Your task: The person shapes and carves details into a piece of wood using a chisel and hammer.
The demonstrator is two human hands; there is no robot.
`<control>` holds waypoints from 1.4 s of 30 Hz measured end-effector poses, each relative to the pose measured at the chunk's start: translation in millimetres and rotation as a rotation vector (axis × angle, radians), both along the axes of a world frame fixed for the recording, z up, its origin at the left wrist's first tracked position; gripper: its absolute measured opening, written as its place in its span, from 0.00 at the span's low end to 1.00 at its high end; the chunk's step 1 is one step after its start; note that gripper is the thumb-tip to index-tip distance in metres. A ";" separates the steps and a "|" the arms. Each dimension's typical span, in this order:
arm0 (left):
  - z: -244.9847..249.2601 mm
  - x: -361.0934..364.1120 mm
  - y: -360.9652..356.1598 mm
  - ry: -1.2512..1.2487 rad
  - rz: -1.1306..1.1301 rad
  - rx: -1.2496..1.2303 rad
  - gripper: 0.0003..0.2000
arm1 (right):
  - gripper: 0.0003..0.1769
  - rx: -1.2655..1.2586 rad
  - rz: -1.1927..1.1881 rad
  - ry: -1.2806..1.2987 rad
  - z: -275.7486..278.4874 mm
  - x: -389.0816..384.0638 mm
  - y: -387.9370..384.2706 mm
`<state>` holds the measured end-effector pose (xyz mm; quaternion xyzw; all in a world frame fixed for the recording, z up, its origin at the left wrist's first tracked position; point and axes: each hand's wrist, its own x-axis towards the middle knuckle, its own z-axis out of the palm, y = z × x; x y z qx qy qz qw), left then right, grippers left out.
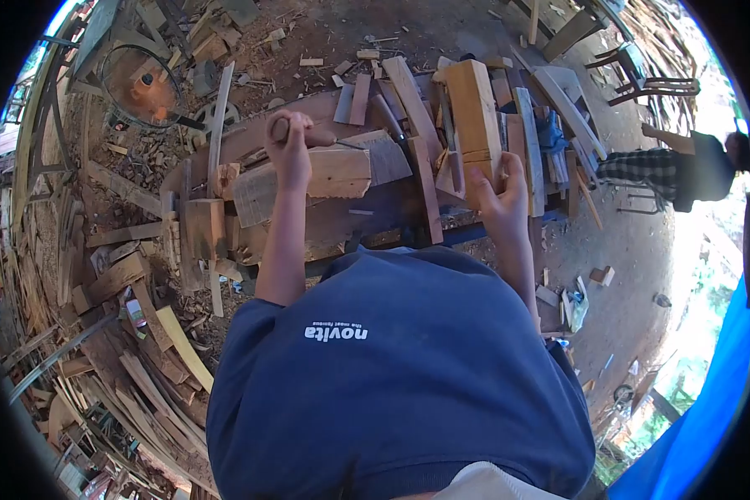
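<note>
My left hand point(292, 143) is closed around a wooden-handled tool point(321, 138) with a rounded end and a thin metal shaft pointing right. Below that shaft lies a pale wood block point(339, 173) on the workbench point(367, 204). With thumb and fingers on opposite sides, my right hand point(503, 200) grips the near end of a thick wooden beam point(472, 104). Dark lines cross the beam just above my fingers. Between my hands, a dark-handled tool point(389, 117) rests among narrow boards point(426, 187).
A round fan point(146, 87) stands at the back left. Wood scraps point(133, 367) are piled along the left. More boards point(527, 150) lie right of the beam. Another person point(683, 171) stands at the right near a chair point(646, 83). Offcuts point(604, 275) litter the floor.
</note>
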<state>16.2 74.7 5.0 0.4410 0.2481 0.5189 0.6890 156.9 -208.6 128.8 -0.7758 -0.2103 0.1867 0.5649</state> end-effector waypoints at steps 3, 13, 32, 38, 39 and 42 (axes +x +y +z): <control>6.9 9.1 -1.3 0.070 -0.136 0.155 0.04 | 0.18 0.035 -0.048 0.063 0.8 -0.9 -1.4; 21.9 32.9 -19.2 0.220 -0.286 0.274 0.03 | 0.20 -0.030 -0.020 0.037 -13.9 0.6 -5.2; 7.7 64.3 -40.3 0.421 -0.350 0.386 0.04 | 0.22 -0.106 0.012 -0.028 -3.3 3.8 -0.2; 22.8 72.2 -38.5 0.403 -0.394 0.393 0.05 | 0.25 0.202 0.107 -0.420 94.7 23.3 36.6; 19.2 73.1 -37.1 0.399 -0.394 0.395 0.05 | 0.25 0.296 0.117 -0.566 107.5 29.3 46.5; 15.4 74.4 -35.1 0.355 -0.427 0.344 0.05 | 0.26 0.374 0.119 -0.549 113.6 14.2 71.3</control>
